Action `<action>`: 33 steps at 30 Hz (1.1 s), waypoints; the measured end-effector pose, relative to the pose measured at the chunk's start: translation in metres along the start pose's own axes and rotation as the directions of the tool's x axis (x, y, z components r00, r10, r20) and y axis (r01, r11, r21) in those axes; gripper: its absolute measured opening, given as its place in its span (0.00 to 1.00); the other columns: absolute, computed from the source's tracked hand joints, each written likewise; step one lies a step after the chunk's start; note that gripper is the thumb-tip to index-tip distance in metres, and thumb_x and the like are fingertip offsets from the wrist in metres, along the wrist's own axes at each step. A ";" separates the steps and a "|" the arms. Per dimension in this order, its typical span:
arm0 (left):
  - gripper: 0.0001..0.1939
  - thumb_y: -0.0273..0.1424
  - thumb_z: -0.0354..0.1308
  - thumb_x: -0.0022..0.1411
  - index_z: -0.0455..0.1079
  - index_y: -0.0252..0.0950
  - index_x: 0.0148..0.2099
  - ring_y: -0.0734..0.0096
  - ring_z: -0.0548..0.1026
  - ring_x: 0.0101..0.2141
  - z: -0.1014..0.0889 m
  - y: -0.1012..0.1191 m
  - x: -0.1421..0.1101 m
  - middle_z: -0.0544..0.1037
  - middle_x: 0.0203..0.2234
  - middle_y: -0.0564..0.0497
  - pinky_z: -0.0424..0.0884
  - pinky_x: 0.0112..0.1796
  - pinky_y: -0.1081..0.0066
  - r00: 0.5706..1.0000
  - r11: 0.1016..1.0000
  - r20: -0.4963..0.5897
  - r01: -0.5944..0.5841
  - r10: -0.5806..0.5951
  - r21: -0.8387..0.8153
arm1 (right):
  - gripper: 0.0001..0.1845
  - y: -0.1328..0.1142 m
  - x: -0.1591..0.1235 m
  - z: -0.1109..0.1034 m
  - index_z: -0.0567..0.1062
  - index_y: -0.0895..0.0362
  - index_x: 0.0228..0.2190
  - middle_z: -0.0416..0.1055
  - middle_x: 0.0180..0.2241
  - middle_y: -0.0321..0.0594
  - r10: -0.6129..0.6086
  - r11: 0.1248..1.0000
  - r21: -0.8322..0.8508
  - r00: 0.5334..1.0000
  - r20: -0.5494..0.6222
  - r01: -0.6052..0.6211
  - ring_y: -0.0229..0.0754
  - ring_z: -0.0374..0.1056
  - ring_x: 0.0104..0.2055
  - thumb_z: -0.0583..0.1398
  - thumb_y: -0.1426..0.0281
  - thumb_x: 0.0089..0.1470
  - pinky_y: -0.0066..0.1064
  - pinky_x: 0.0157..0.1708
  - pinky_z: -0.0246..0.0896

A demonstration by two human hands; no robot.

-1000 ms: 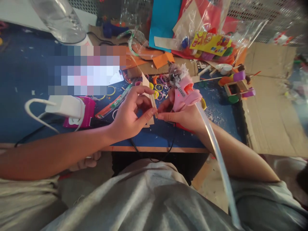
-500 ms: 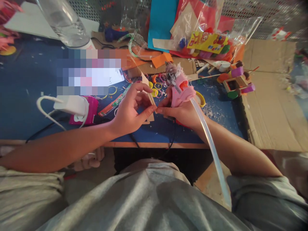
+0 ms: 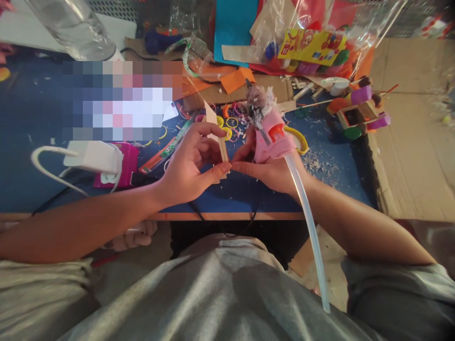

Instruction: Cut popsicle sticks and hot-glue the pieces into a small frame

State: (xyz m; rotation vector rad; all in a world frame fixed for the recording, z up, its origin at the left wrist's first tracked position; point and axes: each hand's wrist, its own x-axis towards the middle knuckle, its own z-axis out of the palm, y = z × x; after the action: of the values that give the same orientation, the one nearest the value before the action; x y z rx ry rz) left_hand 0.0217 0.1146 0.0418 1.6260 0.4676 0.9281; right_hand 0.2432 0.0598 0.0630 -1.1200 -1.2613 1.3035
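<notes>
My left hand [image 3: 194, 163] is closed on a small tan cardboard piece [image 3: 223, 150], pinched between thumb and fingers and tilted upright. My right hand [image 3: 272, 170] is wrapped around a pink glue gun [image 3: 277, 137], and its thumb tip meets my left thumb at the cardboard's lower end. A long translucent glue stick [image 3: 310, 218] sticks out of the gun's back, towards my body. Grey, shredded-looking fluff [image 3: 261, 102] clings around the gun's front, hiding the nozzle. The gun's trigger is hidden by my fingers.
On the blue table stand a water bottle [image 3: 80, 33] and a white charger [image 3: 92, 156] on a magenta block. Coloured rings and scraps lie beyond my hands. A small stick model with coloured wheels [image 3: 359, 113] sits at right, beside a cardboard sheet [image 3: 415, 142].
The view has shifted slightly, and the glue gun appears a little farther right. The cardboard piece has turned more upright in my left hand. Both hands keep their hold.
</notes>
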 end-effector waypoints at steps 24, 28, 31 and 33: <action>0.29 0.43 0.81 0.65 0.72 0.48 0.60 0.70 0.85 0.35 -0.004 0.004 0.000 0.79 0.46 0.51 0.89 0.35 0.68 0.999 0.998 0.004 0.054 -0.054 -0.031 | 0.32 -0.005 -0.004 -0.005 0.71 0.46 0.38 0.82 0.36 0.36 -0.026 0.999 -0.018 1.000 0.012 0.026 0.51 0.83 0.43 0.85 0.56 0.45 0.52 0.52 0.85; 0.28 0.39 0.81 0.66 0.72 0.47 0.60 0.72 0.85 0.35 -0.003 0.003 -0.002 0.78 0.47 0.51 0.87 0.33 0.71 0.999 0.999 -0.003 0.041 -0.041 -0.021 | 0.33 -0.005 -0.007 -0.002 0.70 0.46 0.38 0.81 0.36 0.37 -0.008 1.000 0.022 1.000 0.030 0.007 0.51 0.83 0.43 0.85 0.55 0.46 0.54 0.52 0.86; 0.26 0.37 0.80 0.67 0.72 0.46 0.60 0.72 0.85 0.35 -0.003 0.002 -0.002 0.77 0.47 0.52 0.86 0.32 0.72 1.000 1.000 -0.010 0.014 -0.014 0.004 | 0.35 -0.004 -0.007 -0.001 0.71 0.46 0.38 0.82 0.37 0.36 -0.006 0.998 0.062 0.999 0.035 0.004 0.51 0.84 0.43 0.86 0.56 0.43 0.53 0.52 0.86; 0.26 0.37 0.80 0.67 0.72 0.46 0.60 0.70 0.85 0.37 -0.002 0.002 -0.002 0.78 0.47 0.51 0.86 0.32 0.72 1.000 1.000 0.000 0.012 -0.012 0.025 | 0.36 -0.001 -0.006 -0.001 0.71 0.46 0.38 0.82 0.35 0.34 -0.002 0.999 0.051 1.000 0.013 0.002 0.51 0.84 0.43 0.87 0.55 0.40 0.53 0.53 0.86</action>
State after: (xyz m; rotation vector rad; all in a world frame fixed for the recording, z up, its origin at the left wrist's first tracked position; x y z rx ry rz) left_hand 0.0182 0.1136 0.0434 1.6445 0.4905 0.9159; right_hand 0.2450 0.0539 0.0638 -1.0758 -1.2312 1.3360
